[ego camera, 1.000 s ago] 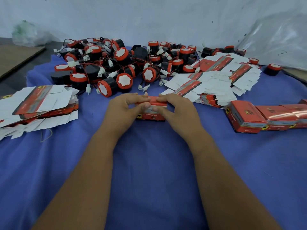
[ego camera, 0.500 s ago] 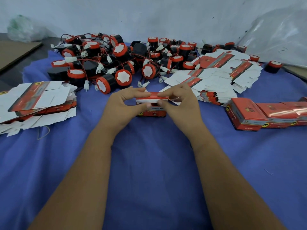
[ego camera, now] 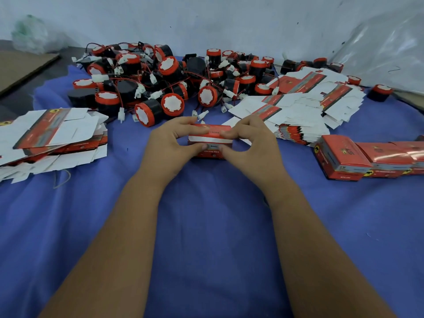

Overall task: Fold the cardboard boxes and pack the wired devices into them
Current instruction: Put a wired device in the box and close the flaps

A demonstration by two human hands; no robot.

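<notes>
Box: we see a small red cardboard box (ego camera: 210,141) resting on the blue cloth (ego camera: 206,226) at the middle of the tabletop, its white inner flap showing along the top edge.
Left hand: our left hand (ego camera: 168,144) grasps the box's left end, fingers (ego camera: 183,123) curled over the top and thumb pressed to the near face.
Right hand: our right hand (ego camera: 254,145) grasps the right end the same way, fingers laid on the top flap, thumb on the front.
Wired devices: a tangled heap of black-and-red wired devices (ego camera: 169,81) with white connectors lies beyond the box, well apart from our hands.
Flat boxes: one stack of unfolded blanks (ego camera: 52,136) sits at the left; a larger spread (ego camera: 305,109) lies to the right behind the box.
Packed boxes: a row of closed red boxes (ego camera: 358,157) lies end to end at the right edge.
Backdrop: a pale wall (ego camera: 206,24) rises behind the heap.
</notes>
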